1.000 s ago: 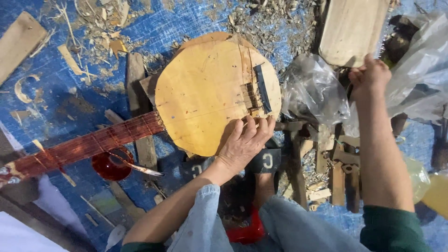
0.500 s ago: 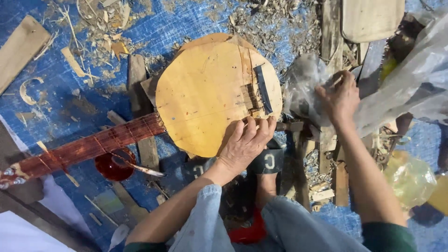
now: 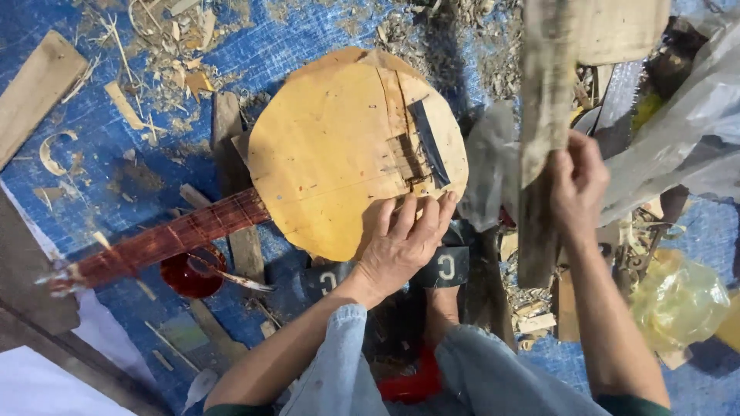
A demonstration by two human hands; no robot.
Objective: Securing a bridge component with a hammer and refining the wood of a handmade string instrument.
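A stringed instrument lies on a blue tarp, with a round pale wooden body (image 3: 339,146) and a reddish-brown neck (image 3: 162,240) running to the lower left. A dark bridge strip (image 3: 428,142) sits on the body's right side. My left hand (image 3: 401,243) rests flat on the lower right edge of the body, fingers spread. My right hand (image 3: 576,185) grips a long, blurred wooden plank (image 3: 543,115) held upright to the right of the instrument.
A small red bowl with a stick in it (image 3: 193,271) sits under the neck. Wood shavings (image 3: 166,46) and offcuts (image 3: 35,92) litter the tarp. Clear plastic bags (image 3: 694,115) and wood scraps (image 3: 532,312) crowd the right side. My feet in dark sandals (image 3: 445,266) are below.
My right hand has come down from the far right pile, taken hold of the plank and drawn it towards the instrument. The left hand has stayed on the body.
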